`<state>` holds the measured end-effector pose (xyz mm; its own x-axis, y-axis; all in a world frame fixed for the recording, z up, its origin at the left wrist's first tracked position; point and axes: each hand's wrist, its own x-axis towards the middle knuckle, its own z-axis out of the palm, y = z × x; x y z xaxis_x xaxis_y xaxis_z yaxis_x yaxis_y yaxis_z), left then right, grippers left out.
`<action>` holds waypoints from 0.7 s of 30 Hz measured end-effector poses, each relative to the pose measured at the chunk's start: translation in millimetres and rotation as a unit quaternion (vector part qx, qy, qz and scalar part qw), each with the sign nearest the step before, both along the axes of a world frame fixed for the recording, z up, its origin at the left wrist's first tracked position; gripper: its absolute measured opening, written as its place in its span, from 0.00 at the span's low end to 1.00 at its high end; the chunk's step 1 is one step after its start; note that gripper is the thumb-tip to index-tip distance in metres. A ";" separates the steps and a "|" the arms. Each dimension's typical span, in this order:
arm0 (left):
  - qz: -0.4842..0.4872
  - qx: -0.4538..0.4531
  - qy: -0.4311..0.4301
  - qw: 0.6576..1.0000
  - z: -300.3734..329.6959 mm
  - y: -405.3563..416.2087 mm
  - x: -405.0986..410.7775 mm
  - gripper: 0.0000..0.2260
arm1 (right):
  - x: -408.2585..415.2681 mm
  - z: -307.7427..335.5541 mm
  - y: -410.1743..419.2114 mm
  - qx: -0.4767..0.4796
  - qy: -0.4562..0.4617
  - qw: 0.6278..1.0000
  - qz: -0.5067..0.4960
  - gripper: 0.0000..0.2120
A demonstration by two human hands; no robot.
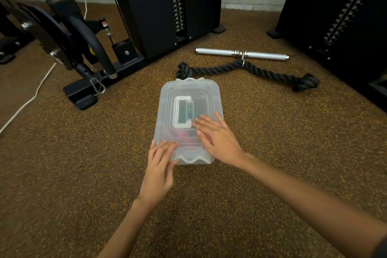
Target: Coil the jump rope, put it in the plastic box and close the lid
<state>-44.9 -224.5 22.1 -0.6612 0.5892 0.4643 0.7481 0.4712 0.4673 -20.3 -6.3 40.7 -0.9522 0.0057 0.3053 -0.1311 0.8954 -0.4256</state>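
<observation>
A clear plastic box (167,111) stands on the speckled brown floor with its lid (207,98) on top. A folded white handle (182,112) lies flat on the lid. Red and green shapes show dimly through the plastic; that is the jump rope (185,133) inside. My left hand (160,165) rests flat with spread fingers on the lid's near left corner. My right hand (215,138) lies flat on the lid's near right side, fingers apart and reaching toward the handle. Neither hand grips anything.
A thick black battle-style rope (247,69) and a chrome bar (240,53) lie just behind the box. Black weight-stack machines (167,6) stand behind and at the right. A weight plate and machine base (83,90) sit at the left, with a white cord (31,96) on the floor.
</observation>
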 end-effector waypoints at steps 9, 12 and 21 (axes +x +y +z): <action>0.039 0.036 -0.036 0.998 6.9 7.2 -1.0 0.14 | 1.6 2.9 -2.4 -0.005 0.000 1.000 -0.003 0.22; 0.036 0.031 -0.036 0.998 8.3 8.3 0.9 0.14 | 2.3 4.0 -3.8 0.000 -0.004 1.000 -0.005 0.22; 0.051 -0.015 0.037 0.998 40.7 20.6 -14.1 0.12 | -2.9 31.9 6.9 0.040 -0.072 0.996 0.021 0.20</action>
